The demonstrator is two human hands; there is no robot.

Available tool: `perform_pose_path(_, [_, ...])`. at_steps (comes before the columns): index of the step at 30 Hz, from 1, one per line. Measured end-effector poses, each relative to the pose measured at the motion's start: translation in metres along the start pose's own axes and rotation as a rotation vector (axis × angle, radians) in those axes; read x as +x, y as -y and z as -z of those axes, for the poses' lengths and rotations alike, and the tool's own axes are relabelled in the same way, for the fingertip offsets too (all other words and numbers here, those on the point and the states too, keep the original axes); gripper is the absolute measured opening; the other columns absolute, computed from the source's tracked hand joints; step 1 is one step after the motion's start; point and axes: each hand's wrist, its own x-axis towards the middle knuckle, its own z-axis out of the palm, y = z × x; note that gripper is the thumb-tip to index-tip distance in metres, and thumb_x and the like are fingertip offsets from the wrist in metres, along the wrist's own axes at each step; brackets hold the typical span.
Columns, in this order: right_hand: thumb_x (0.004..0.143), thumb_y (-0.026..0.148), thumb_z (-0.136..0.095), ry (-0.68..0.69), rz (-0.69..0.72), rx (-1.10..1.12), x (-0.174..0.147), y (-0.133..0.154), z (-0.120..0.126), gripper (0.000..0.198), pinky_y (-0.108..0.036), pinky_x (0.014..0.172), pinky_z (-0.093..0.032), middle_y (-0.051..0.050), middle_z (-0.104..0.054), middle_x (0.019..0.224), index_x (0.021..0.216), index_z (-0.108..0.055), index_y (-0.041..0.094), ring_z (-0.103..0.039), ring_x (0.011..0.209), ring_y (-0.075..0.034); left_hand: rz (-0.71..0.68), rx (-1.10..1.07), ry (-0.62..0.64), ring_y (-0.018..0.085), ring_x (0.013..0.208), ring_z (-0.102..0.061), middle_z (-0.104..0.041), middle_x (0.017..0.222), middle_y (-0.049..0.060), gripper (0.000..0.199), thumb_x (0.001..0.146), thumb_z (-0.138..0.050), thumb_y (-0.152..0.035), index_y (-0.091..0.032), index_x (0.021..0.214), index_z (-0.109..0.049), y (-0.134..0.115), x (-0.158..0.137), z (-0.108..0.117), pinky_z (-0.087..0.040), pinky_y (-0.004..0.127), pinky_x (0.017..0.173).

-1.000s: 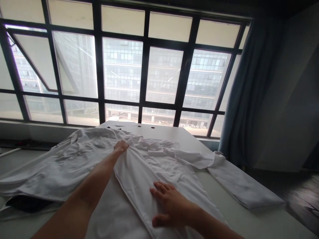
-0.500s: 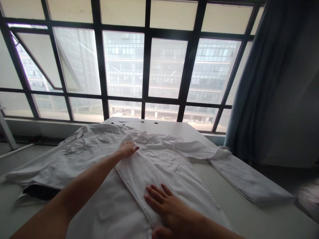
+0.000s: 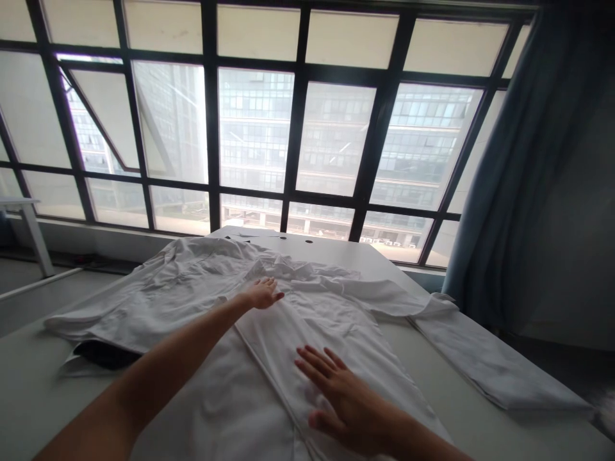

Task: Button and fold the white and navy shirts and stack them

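And there's the big dark-framed window (image 3: 254,128) filling the whole background, one pane at left tilted out, with the blue curtain (image 3: 509,192) hanging at its right end! Below it stretches the pale table (image 3: 451,397), and right across the middle of it lies the white garment (image 3: 278,346), wrinkled at the far end, smoother up close, a long seam running down it. Over to the right, a folded white cloth (image 3: 500,365) lies near the table's edge. Now the right hand (image 3: 336,390): fingers spread, thumb wide, gripping nothing, over the near part of the garment; whether it touches, I can't tell. Farther up, the left hand (image 3: 263,293) is flat, palm down on the fabric, fingers outstretched, grasping nothing! At left, a black patch (image 3: 106,354) peeks from under the garment's edge.
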Motion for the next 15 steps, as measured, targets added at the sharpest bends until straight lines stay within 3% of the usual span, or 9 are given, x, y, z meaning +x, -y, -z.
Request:
perform_pose_path(3, [0.097,0.059,-0.039,-0.085,-0.076,-0.085,0.009,-0.013,0.008,0.073,-0.053,0.120,-0.005,-0.014,-0.019,0.160,0.155,-0.025,0.017,-0.011,0.149,-0.028,-0.116,0.019,0.033,0.031,0.147,-0.021,-0.028,0.157,0.019,0.078,0.095,-0.023,-0.067,-0.014,0.151,-0.034,-0.020,-0.014,-0.009,-0.016,0.051,0.117])
perform_pose_path(5, [0.096,0.061,-0.037,-0.058,-0.138,-0.104,0.013,-0.022,0.004,0.075,-0.052,0.120,-0.006,-0.015,-0.020,0.159,0.154,-0.027,0.015,-0.013,0.148,-0.028,-0.086,0.033,0.041,0.032,0.147,-0.020,-0.027,0.157,0.019,0.079,0.095,-0.024,-0.068,-0.014,0.151,-0.033,-0.020,-0.024,-0.012,-0.016,0.053,0.116])
perform_pose_path(10, [0.096,0.059,-0.039,-0.068,-0.144,-0.053,0.017,-0.042,-0.017,0.069,-0.050,0.120,-0.016,-0.012,-0.028,0.158,0.151,-0.036,0.018,-0.023,0.146,-0.029,0.080,0.056,0.027,0.029,0.148,-0.017,-0.019,0.160,0.017,0.074,0.098,-0.022,-0.062,-0.013,0.152,-0.030,0.015,-0.042,-0.003,-0.015,0.048,0.118])
perform_pose_path(13, [0.092,0.052,-0.050,-0.269,-0.197,-0.059,0.020,-0.075,-0.008,0.059,-0.045,0.113,-0.033,-0.016,-0.049,0.145,0.139,-0.054,0.017,-0.044,0.134,-0.030,0.126,0.096,0.013,0.028,0.149,-0.017,-0.021,0.160,0.017,0.071,0.098,-0.025,-0.059,-0.012,0.151,-0.032,0.037,-0.049,0.007,-0.014,0.048,0.118])
perform_pose_path(15, [0.088,0.044,-0.058,-0.469,-0.368,-0.112,0.019,-0.112,0.014,0.049,-0.041,0.106,-0.041,-0.017,-0.060,0.131,0.127,-0.063,0.014,-0.055,0.123,-0.029,0.146,0.107,0.010,0.027,0.149,-0.017,-0.022,0.160,0.016,0.069,0.099,-0.025,-0.057,-0.012,0.151,-0.033,0.047,-0.054,0.009,-0.016,0.047,0.118])
